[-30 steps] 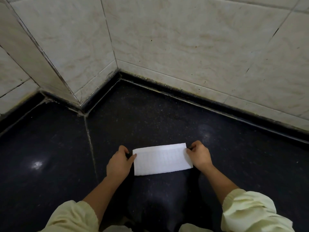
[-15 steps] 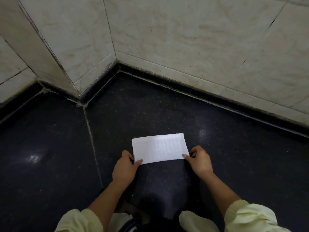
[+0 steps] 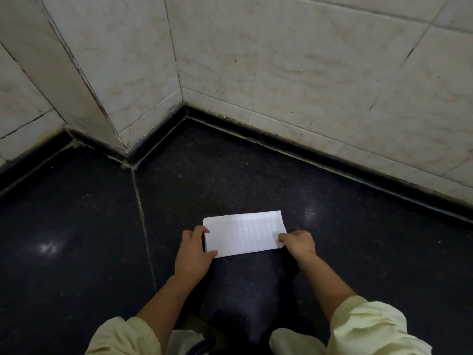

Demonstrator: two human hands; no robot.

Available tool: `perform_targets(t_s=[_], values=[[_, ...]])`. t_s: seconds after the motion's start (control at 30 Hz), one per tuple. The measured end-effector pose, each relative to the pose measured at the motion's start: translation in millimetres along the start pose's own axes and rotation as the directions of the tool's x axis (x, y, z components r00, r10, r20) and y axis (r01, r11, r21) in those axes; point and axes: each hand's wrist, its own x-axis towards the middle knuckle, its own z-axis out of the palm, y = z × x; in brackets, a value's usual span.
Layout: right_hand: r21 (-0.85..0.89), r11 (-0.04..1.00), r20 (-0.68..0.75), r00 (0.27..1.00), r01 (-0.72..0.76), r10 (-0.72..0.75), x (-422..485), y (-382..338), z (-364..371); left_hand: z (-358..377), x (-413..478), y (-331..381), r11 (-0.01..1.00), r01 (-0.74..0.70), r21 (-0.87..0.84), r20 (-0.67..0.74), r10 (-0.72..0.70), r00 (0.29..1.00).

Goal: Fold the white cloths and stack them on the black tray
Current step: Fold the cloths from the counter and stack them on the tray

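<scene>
A folded white cloth [image 3: 244,233] lies flat as a rectangle on the dark speckled floor [image 3: 230,175], just ahead of me. My left hand [image 3: 194,248] grips its left short edge, thumb at the near corner and fingers curled over the far part. My right hand [image 3: 298,243] pinches the near right corner, fingers laid on the cloth. No black tray is in view.
Cream marble-tiled walls [image 3: 281,73] with a black skirting strip [image 3: 320,155] close in the floor at the back. A projecting wall corner [image 3: 122,147] stands at the back left. A pale grout seam [image 3: 144,221] runs along the floor left of my hands. My pale yellow sleeves [image 3: 368,329] fill the bottom.
The cloth moved away from me, from held between both hands to lying flat on the floor. My hands shifted from its short ends toward its near corners.
</scene>
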Motion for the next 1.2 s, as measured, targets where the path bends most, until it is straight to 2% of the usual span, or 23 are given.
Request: perform_targets(t_s=[0.1,0.3,0.37,0.5,0.63,0.87,1.2], values=[[0.179,0.983,0.009,0.999,-0.052,0.051,1,-5,0,0,3,-4,1.000,0.001,0.009,0.041,-0.002,0.999],[0.246,0.968,-0.009,0.998,-0.059,0.063,0,-19,-1,-1,6,-7,1.000,0.017,-0.026,0.058,-0.015,0.998],[0.280,0.960,-0.012,1.000,-0.014,0.018,-3,-25,-1,-1,8,-8,0.999,0.025,-0.047,0.053,-0.023,0.998],[0.057,0.960,0.016,0.962,0.273,-0.274,-19,-36,9,-1,12,-11,0.994,0.038,-0.103,0.037,-0.034,0.999],[-0.062,0.910,0.097,0.910,0.410,-0.403,-33,-44,29,0,13,-13,0.991,0.043,-0.130,0.035,-0.039,0.999],[-0.178,0.857,0.229,0.868,0.483,-0.441,-45,-46,76,-1,11,-17,0.977,0.034,-0.208,0.004,-0.034,0.999],[-0.229,0.864,0.319,0.873,0.448,-0.368,-46,-47,124,-3,13,-25,0.923,0.085,-0.376,0.001,-0.091,0.996]])
